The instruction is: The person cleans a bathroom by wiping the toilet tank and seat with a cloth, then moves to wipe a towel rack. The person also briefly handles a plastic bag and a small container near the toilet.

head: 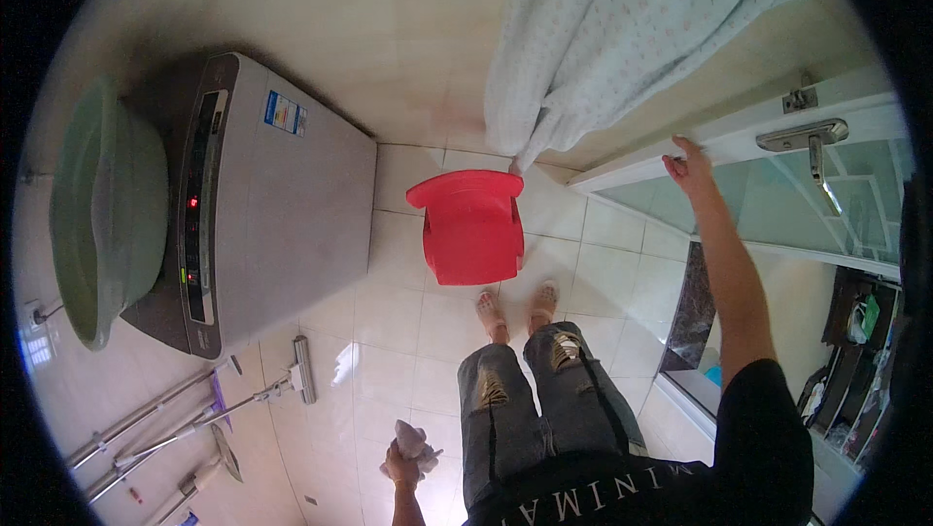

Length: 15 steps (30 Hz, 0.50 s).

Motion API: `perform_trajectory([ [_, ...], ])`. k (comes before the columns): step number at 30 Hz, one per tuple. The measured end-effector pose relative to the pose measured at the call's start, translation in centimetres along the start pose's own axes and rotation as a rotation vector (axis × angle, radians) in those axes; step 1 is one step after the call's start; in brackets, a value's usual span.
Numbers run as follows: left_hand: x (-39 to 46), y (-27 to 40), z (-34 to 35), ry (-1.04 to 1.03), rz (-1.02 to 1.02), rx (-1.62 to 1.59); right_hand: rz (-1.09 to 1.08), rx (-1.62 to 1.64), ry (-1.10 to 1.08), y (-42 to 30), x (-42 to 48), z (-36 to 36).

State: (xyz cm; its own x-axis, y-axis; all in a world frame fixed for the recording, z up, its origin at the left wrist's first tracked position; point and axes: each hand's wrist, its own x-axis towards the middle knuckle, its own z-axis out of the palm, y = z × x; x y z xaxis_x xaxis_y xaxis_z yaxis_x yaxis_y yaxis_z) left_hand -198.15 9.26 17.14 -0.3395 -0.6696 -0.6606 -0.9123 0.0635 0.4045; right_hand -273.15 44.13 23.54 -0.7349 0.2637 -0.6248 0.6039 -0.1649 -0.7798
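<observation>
Low at the bottom of the view, my left hand (402, 466) is closed around a bunched greyish cloth (414, 442). My right hand (687, 164) reaches out at the right with its fingers partly curled, at the edge of a white-framed glass door (736, 151); whether it touches the frame is unclear. The metal door handle (820, 154) is to the right of that hand. A red plastic chair (472, 227) stands on the tiled floor in front of my feet.
A washing machine (291, 213) with lit indicators stands left, a green plastic basin (124, 213) on top. Mops (197, 420) lean at lower left. A patterned curtain (583, 38) hangs near the door. Shelves (860, 366) with items are beyond the doorway at right.
</observation>
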Motion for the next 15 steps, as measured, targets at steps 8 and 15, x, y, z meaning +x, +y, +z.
perform_trajectory([
  [8, -1.7, 4.4, -1.6, -0.349, -0.419, -1.104, -0.443, -0.846, -0.447, 23.3, -1.3, 12.5],
  [15, -2.4, -0.7, -7.4, -0.419, -0.617, -1.104, -0.685, -1.524, -0.300, 27.4, 0.1, 23.1],
])
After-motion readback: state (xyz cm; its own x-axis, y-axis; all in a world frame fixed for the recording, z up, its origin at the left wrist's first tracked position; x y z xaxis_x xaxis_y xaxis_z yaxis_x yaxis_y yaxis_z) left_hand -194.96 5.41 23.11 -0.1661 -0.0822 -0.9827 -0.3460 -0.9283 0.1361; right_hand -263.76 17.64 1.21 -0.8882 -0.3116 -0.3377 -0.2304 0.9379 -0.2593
